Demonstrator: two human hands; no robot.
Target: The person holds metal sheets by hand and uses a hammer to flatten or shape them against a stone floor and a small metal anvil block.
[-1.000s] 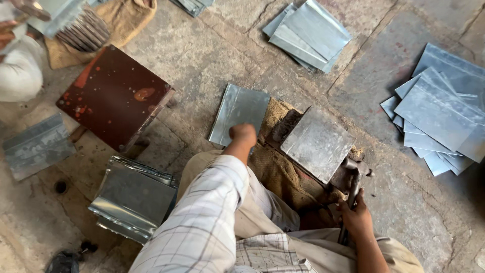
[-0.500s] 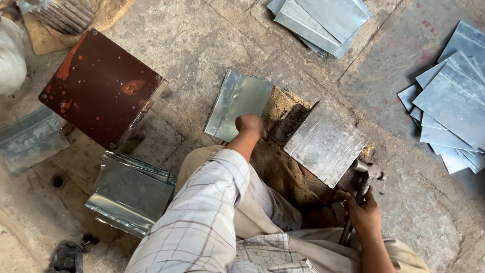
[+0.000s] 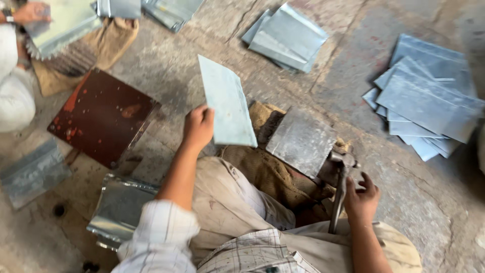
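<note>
Pinching the metal sheet (image 3: 226,103) above the anvil block (image 3: 301,141), my left hand (image 3: 198,127) could drop it; right hand (image 3: 359,194) grips the hammer (image 3: 339,194).

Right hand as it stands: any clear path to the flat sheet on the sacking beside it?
Probably yes. The right hand grips a hammer whose head sits at the edge of the flat sheet, with nothing lying between. But the hand is full, so only the hammer would touch the sheet.
</note>
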